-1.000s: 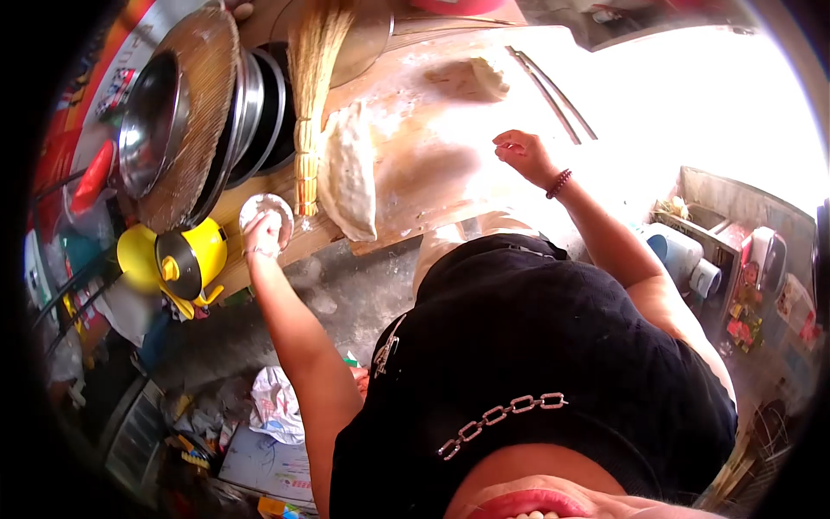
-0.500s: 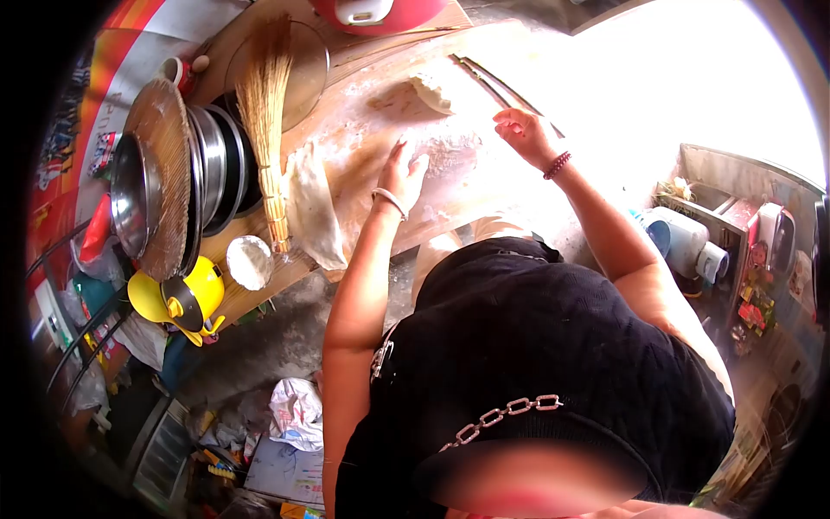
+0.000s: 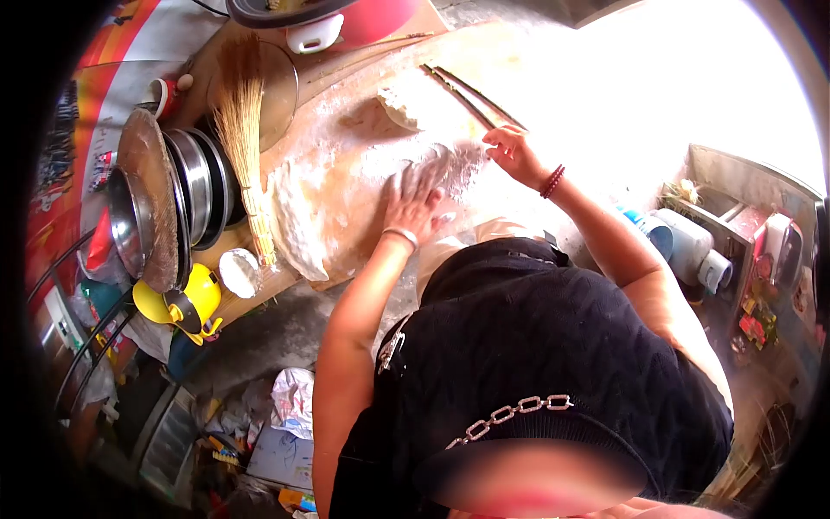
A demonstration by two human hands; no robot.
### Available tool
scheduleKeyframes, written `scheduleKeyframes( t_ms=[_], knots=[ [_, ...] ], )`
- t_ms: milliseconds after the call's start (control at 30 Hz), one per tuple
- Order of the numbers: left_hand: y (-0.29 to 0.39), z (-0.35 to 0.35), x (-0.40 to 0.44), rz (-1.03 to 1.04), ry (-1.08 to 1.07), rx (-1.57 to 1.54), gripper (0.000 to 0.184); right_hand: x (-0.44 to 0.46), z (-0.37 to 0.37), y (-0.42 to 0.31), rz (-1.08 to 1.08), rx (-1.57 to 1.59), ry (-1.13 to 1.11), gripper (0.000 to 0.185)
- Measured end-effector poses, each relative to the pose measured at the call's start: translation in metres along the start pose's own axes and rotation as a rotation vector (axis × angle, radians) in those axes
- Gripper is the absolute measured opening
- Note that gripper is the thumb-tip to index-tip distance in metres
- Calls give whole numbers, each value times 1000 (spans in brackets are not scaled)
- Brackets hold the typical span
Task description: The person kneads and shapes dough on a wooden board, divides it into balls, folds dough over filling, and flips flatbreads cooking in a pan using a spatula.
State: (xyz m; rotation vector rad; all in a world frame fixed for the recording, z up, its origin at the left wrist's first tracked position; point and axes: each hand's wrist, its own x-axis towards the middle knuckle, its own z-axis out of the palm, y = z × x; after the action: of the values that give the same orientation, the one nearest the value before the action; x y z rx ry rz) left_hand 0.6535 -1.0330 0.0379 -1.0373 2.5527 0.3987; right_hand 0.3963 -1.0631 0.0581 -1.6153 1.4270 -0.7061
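Observation:
My left hand [image 3: 417, 203] lies palm down with its fingers spread on the floured wooden board [image 3: 346, 173]. Beside its thumb is a small white bit. Over the bright right part of the board hovers my right hand [image 3: 516, 156], fingers loosely bent and apart, with nothing visible in them. Its fingertips are near the lower ends of two dark thin sticks [image 3: 471, 95]. A pale lump of dough [image 3: 400, 110] rests beyond my left hand. To the left, a long flour-dusted piece of dough [image 3: 296, 223] lies along the board's edge.
A straw whisk broom [image 3: 242, 130] lies left of the dough, beside stacked metal pans [image 3: 192, 177]. A bowl of white flour [image 3: 239, 273] and a yellow container [image 3: 197, 298] stand near the left edge. A pink cooker [image 3: 376, 22] is at the back.
My left hand has come down and right, flattening onto the floured surface. My right hand has loosened its curled fingers and lowered slightly. The camera view has shifted.

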Motion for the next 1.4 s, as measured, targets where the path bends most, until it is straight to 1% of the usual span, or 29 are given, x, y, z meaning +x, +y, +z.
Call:
scheduleKeyframes(
  t_ms=[67,100,133,167,200,267,333,367,400,433,467,500,533,600,633,667,733,767,867,900,1000,1033,1133,1167,1233,1333,1367,1400],
  knots=[
    [-13,-6,-15,-137,-16,-83,49,14,4,22,-73,-91,-17,15],
    [-17,-11,-15,-202,45,-103,48,25,11,12,-44,51,-2,20],
    [-19,-14,-17,-268,101,-126,48,37,17,8,-15,93,-4,33],
    [-22,-4,-14,-308,244,-146,46,52,29,4,-42,88,65,38],
    [-22,-10,-9,-339,301,-209,46,66,42,-3,-70,82,137,43],
    [-21,-22,4,-343,455,-295,45,86,30,-65,28,-243,91,50],
    [-18,-35,16,-384,591,-528,45,106,60,-57,-79,-451,123,52],
    [-22,-38,24,-399,662,-644,45,105,40,-84,-187,-606,-39,53],
    [-29,-30,30,-407,788,-621,44,106,44,-78,-129,-503,-17,51],
    [-36,-21,35,-553,816,-1135,44,110,51,-66,-72,-403,9,49],
    [-37,-32,39,-686,803,-1657,44,113,58,-53,-15,-304,35,47],
    [-47,-31,40,-654,829,-1734,44,112,57,-50,99,-47,29,46],
    [-58,-22,44,-655,862,-1783,42,103,50,-45,306,365,-20,48],
    [-67,-35,43,-675,737,-2103,38,92,42,-42,351,795,-173,52],
    [-76,-32,45,-526,605,-2277,40,80,40,-43,319,1054,-191,50],
    [-72,-47,44,-409,456,-2441,45,72,35,-47,340,1233,-292,49],
    [-61,-68,43,-217,308,-2571,46,60,34,-58,382,1395,-338,46],
    [-53,-80,43,-47,335,-2554,44,55,33,-66,444,1462,-320,45],
    [-48,-79,36,-58,465,-2379,33,51,45,-67,322,1229,-294,51],
    [-52,-76,32,-126,388,-2392,23,49,46,-70,327,1038,-231,68],
    [-50,-74,22,-111,450,-2207,19,47,45,-82,443,451,-203,85],
    [-52,-72,18,-248,436,-2124,22,46,62,-66,131,210,77,93],
    [-43,-83,10,-246,479,-2023,27,38,59,-83,119,67,54,86],
    [-41,-91,5,-267,422,-2046,28,37,59,-88,110,40,7,79],
    [-41,-106,-5,-309,307,-2090,33,34,59,-98,94,-14,-89,66],
    [-54,-105,-6,-257,36,-2205,38,26,58,-111,-91,-227,-140,48],
    [-58,-105,-7,-313,-81,-2152,43,26,60,-113,-167,-224,-104,44],
    [-64,-104,-8,-261,-188,-2132,44,25,60,-114,-172,-275,-155,44]
  ],
)
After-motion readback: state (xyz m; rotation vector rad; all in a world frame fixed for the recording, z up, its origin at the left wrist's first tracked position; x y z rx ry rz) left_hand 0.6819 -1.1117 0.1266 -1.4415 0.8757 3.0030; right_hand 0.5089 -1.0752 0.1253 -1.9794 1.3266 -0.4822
